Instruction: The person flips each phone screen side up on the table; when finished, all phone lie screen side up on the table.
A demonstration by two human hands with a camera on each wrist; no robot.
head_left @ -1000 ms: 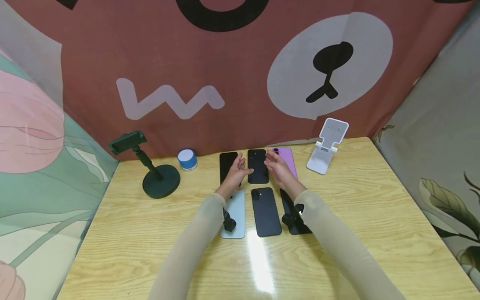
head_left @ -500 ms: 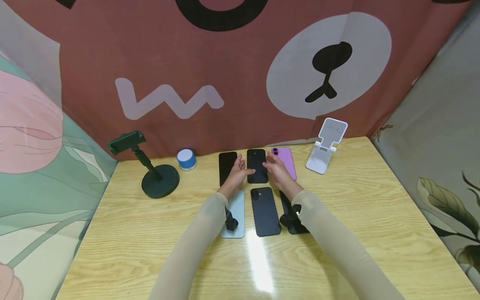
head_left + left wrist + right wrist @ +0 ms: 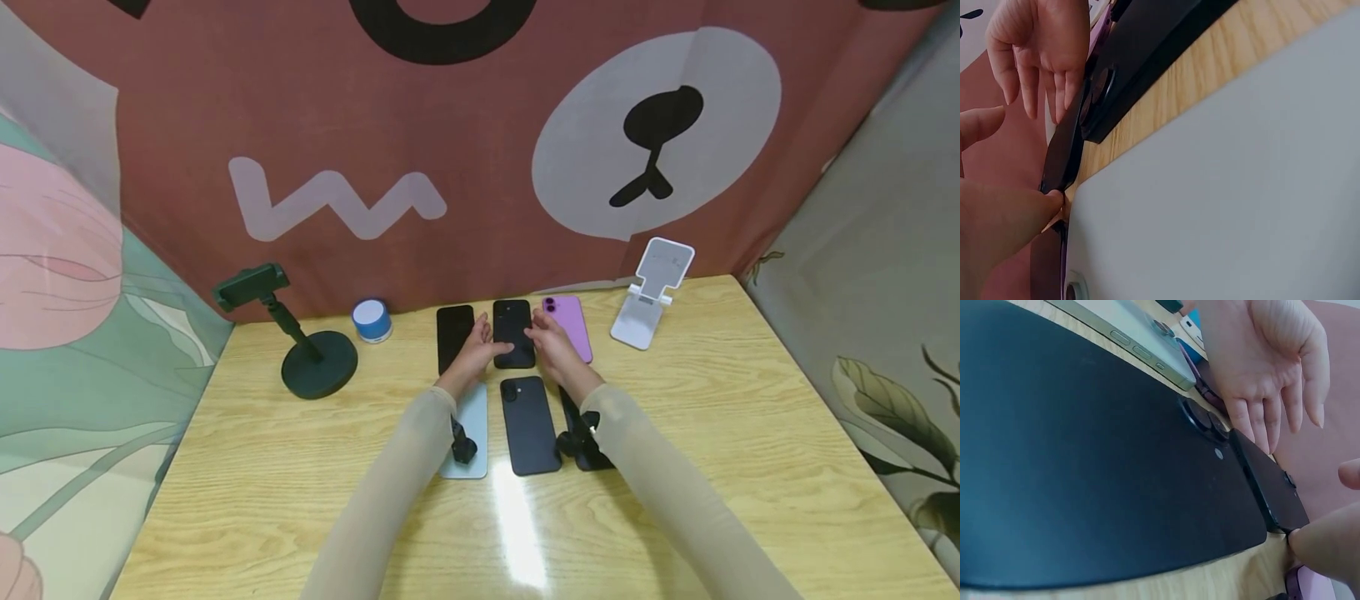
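Note:
My left hand (image 3: 474, 354) and right hand (image 3: 557, 346) stand on either side of a black phone (image 3: 513, 321) lying in the middle of the back row. In the left wrist view the left thumb (image 3: 1054, 199) is right at that phone's near edge. The right thumb (image 3: 1297, 540) reaches its near corner in the right wrist view. Both hands have their fingers extended and loosely bent, palms facing each other. Left of them lies a phone with a dark face (image 3: 454, 329); a purple phone (image 3: 572, 325) lies to the right, partly behind the right hand.
Closer in lie a pale blue phone (image 3: 474, 417), a dark grey phone (image 3: 530, 429) and another black phone (image 3: 596, 457), partly covered by the arms. A dark green phone stand (image 3: 318, 367), a blue and white cylinder (image 3: 372, 321) and a white folding stand (image 3: 636, 321) flank the rows.
The left hand has shifted slightly right, its thumb reaching a little further over the middle black phone. The right hand has edged slightly left. The phones stay in place.

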